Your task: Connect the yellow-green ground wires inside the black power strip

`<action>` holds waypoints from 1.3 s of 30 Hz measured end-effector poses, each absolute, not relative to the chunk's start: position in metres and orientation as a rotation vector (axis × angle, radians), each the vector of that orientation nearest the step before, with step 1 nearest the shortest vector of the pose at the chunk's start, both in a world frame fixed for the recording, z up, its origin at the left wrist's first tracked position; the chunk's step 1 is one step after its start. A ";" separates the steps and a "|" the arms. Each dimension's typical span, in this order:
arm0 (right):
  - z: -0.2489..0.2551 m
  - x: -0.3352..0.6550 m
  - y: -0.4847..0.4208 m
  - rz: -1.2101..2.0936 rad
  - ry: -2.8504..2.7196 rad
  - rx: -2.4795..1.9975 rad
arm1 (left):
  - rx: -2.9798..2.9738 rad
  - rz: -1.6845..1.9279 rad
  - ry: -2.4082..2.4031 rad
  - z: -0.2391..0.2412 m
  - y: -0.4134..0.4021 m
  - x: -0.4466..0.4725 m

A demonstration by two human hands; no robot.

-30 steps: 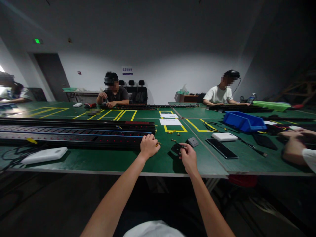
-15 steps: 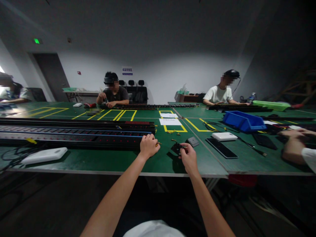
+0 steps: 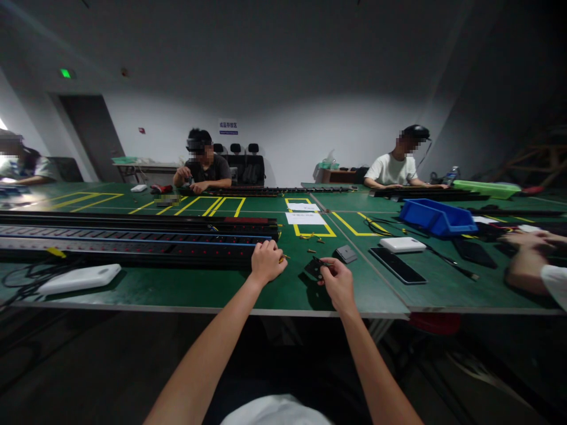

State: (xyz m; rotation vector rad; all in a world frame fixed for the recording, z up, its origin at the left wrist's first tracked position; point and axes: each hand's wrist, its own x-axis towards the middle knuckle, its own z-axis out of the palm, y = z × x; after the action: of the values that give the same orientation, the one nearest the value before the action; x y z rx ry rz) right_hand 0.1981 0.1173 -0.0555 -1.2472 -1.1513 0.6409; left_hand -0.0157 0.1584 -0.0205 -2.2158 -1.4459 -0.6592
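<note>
My left hand is curled over the right end of a long black rail, which has a row of small red marks along it. A small yellow-orange piece shows beside its fingertips; the undersides of the fingers are hidden. In my right hand a thin black plate with holes is pinched between thumb and fingers, tilted just above the green table. A grey block lies just beyond this hand. Several small brass-coloured screws are scattered ahead of both hands.
White power banks lie left and right, the right one beside a phone. A blue bin and cables stand farther right. Paper sheets lie ahead. Co-workers sit across the table; another person's hands are at right.
The black plate in my right hand has turned and shifted slightly left, showing more of its flat face. My left hand stays at the rail's end.
</note>
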 end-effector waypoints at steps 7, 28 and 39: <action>-0.052 0.197 0.116 0.546 -1.219 -1.306 | -2.216 -0.665 -1.456 -0.022 0.159 -0.015; -0.052 0.197 0.116 0.457 -1.498 -1.313 | -2.221 -0.674 -1.442 -0.022 0.159 -0.016; -0.055 0.200 0.118 0.424 -1.527 -1.301 | -2.210 -0.673 -1.430 -0.022 0.160 -0.015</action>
State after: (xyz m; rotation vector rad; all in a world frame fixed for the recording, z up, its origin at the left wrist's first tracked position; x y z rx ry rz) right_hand 0.1997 0.1178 -0.0552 -1.3014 -1.5269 0.4237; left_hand -0.0154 0.1597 -0.0224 -2.2103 -1.4298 -0.6725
